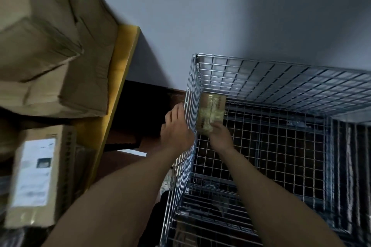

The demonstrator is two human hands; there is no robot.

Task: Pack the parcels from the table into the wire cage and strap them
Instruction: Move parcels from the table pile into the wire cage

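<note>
A plain grey wall point(220, 6) fills the picture from twelve to two o'clock. At nine to ten o'clock stands a table point(125, 60) with a yellow top, piled with blurred brown cardboard boxes point(50, 46). At eight o'clock, lower down, sits another box point(60, 166) with a white label on its face. The space under the table is dark.

The wire cage point(281, 70) takes up the three to six o'clock part, open at the top, with a mesh floor showing through.

The parcel point(212, 106), a small brown carton crossed with clear tape, lies inside the cage in its far left corner, just off centre toward three o'clock, close against the left wire wall.

The left hand point(176, 130) is outside the cage at the parcel's nine o'clock, released, its fingers straight and laid against that wire wall.

The right hand point(219, 135) reaches down inside the cage and meets the parcel's near end at six o'clock. Its fingers are hidden, so I cannot tell whether it grasps the carton or only presses on it.
</note>
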